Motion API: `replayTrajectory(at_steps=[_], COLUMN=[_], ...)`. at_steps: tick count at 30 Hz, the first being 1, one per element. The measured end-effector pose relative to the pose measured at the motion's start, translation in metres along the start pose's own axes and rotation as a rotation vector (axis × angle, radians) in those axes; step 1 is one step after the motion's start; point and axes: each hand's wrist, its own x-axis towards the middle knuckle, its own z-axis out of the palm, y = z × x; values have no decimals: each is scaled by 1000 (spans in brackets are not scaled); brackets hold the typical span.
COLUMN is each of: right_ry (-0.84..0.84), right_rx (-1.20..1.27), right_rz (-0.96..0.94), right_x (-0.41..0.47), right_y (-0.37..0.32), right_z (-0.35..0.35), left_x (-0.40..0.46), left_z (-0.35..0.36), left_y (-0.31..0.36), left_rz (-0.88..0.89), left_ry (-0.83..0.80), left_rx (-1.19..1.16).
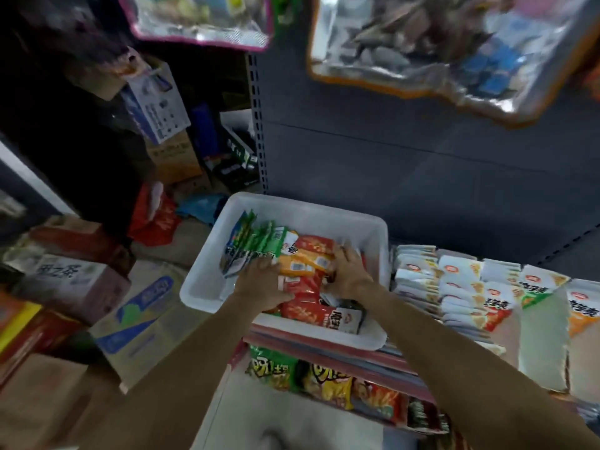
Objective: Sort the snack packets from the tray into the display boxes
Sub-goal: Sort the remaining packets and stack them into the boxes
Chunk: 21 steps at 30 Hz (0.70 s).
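Note:
A white plastic tray [207, 271] sits on the shelf edge, filled with snack packets: green ones [259, 245] at the left, orange [302, 266] and red ones [311, 311] in the middle. My left hand [263, 282] and my right hand [347, 271] are both inside the tray, one on each side of the stack of orange and red packets, fingers curled against it. To the right, rows of white, red and orange packets [454, 287] stand upright in display boxes on the shelf.
Bags of chips [324, 381] fill the shelf below the tray. Cardboard cartons [139, 319] are piled on the floor at the left. Large clear bags of goods [438, 37] hang overhead in front of the grey shelf backing [422, 177].

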Motion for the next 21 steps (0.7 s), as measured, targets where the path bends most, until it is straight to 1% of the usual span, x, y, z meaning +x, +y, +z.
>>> replayTrajectory(at_steps=[5,9,11,12,15,18,20,21], right_ry=[-29,157,205,202,119,124,111,105], right_rx=[18,-68,-112,-107,-2,-30,42,105], right_rz=[45,26,8,6,37,43,70,85], right_x=[8,-5,-11,-12,-18,-26,-31,-34], right_y=[1,-7,-10,-11,-16,-17,-17,-17], right_z=[7,20,23,23,17,15,16,14], left_x=[0,-1,-1,-1,-3,-4,-5,-6], left_z=[-8,-2,0,0,1,1,1,-1], left_y=[1,-1,-2,-2,0,0,0,1], left_rz=[35,12,10,10,11,14,6,-13], left_ry=[10,46,62,62,76,87,111,148], left_rx=[0,-89,-117,-116,-109,-123,-221,-336])
